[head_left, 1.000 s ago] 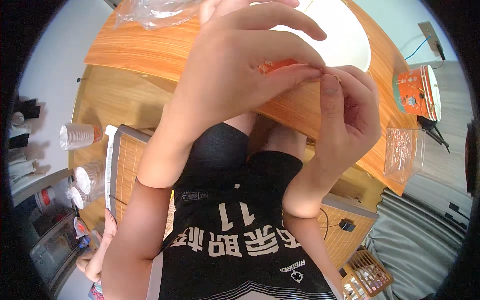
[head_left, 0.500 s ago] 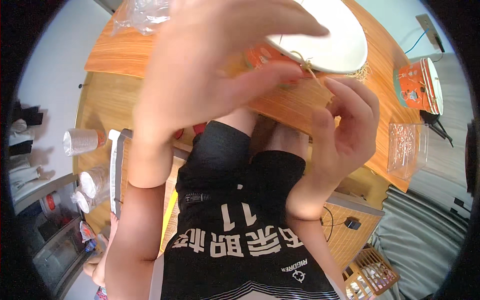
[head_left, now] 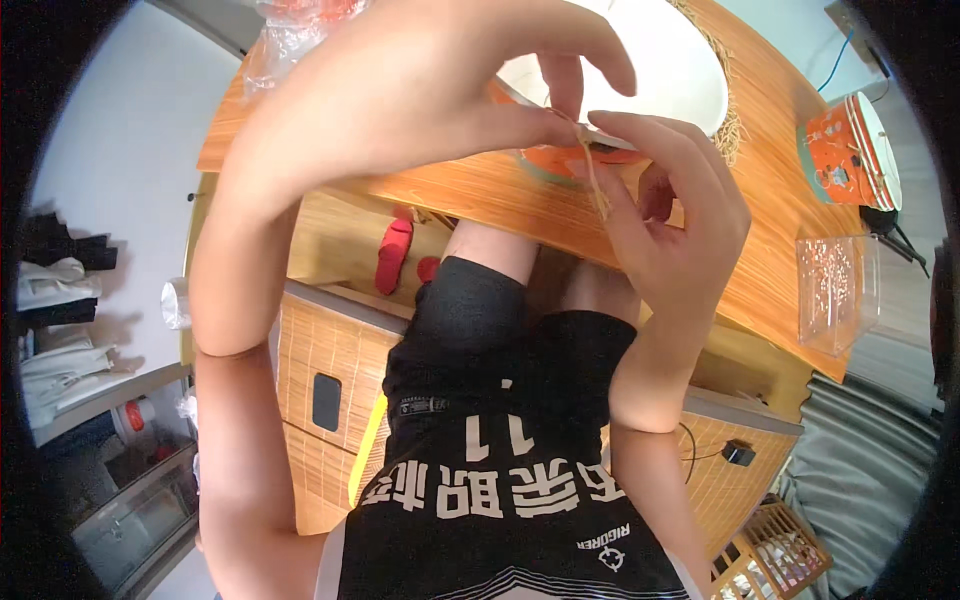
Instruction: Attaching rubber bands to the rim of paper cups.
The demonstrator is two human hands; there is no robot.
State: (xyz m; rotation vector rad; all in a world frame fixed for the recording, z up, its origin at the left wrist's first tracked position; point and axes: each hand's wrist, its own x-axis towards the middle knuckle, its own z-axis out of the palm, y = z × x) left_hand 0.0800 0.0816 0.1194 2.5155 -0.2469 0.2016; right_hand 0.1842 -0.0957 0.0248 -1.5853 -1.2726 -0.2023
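In front of me on the table stands a wide paper bucket (head_left: pixel 670 60), white inside and orange outside. A thin twine cord (head_left: pixel 598 183) comes off its near rim and hangs down outside. My left hand (head_left: pixel 440 105) reaches across from the left, its thumb outside the rim and a finger inside, closed on the edge where the cord comes off. On the right, my right hand (head_left: pixel 680 190) curls at the same spot, thumb and forefinger closed about the cord. The fingers partly hide the cord's upper end and the near rim.
Further right are stacked orange paper buckets (head_left: pixel 835 155) with cord handles and a clear plastic box (head_left: pixel 835 295) holding small bits. Straw-coloured strands (head_left: pixel 730 125) lie beside the bucket. A crumpled clear plastic bag (head_left: pixel 285 50) sits back left. A red slipper (head_left: pixel 394 257) is on the floor.
My left hand has come down from above the bucket onto its near rim, with a finger now inside. My right hand has moved slightly up to the rim, still with the cord.
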